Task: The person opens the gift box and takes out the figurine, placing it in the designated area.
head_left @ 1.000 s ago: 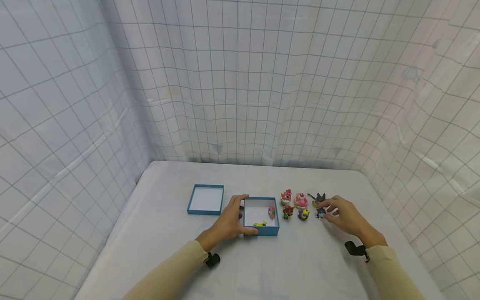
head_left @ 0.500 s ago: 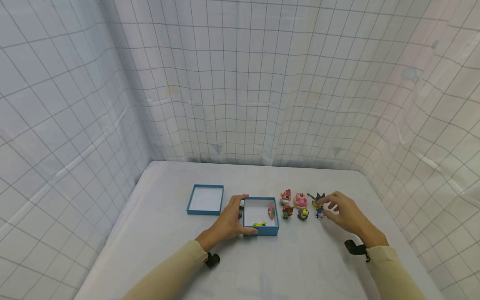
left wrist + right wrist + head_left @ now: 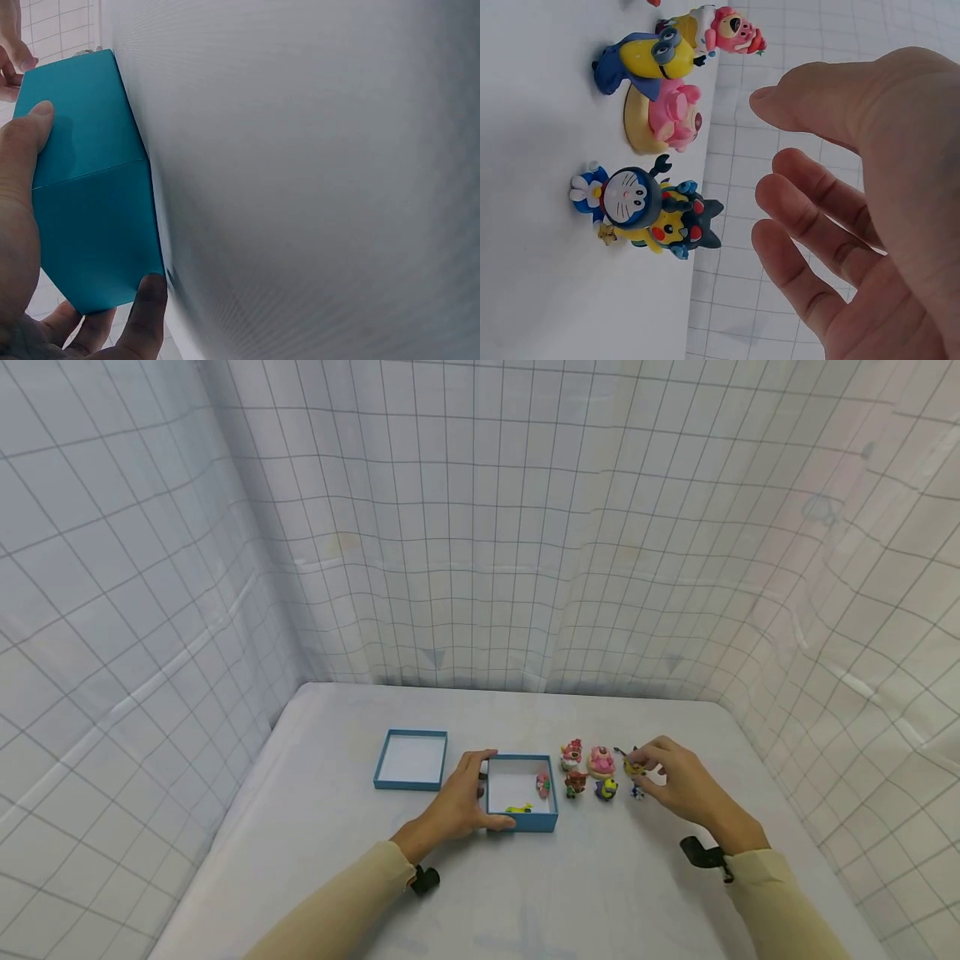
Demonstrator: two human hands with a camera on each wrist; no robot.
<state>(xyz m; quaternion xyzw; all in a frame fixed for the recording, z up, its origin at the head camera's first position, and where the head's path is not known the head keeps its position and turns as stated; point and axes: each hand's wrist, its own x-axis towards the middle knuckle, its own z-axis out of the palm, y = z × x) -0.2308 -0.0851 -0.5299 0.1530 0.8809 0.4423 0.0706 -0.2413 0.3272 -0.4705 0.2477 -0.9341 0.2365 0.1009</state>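
My left hand (image 3: 455, 802) grips the left side of a blue open-topped box (image 3: 525, 823), thumb along its front wall and fingers round the back in the left wrist view. A pink-and-green figurine (image 3: 543, 785) and a lime-yellow one (image 3: 519, 808) lie inside. Over the right end of a figurine group hovers my right hand (image 3: 678, 781), fingers bent loosely and apart. Facing its fingertips in the right wrist view are a blue-and-white cat figurine (image 3: 626, 196) and, behind it, a yellow figurine in a dark eared hood (image 3: 676, 225); a gap shows between them and the fingers.
A shallow blue lid (image 3: 411, 760) lies left of the box. Between box and right hand stand a minion figurine (image 3: 656, 58), a pink bear on a ring (image 3: 675, 112), a strawberry-topped pink bear (image 3: 733, 31) and a brown-haired figurine (image 3: 575, 782). Checked curtains surround the table.
My right hand has shifted slightly left and away from me, now covering more of the hooded figurine in the head view. My left hand and the box have stayed still.
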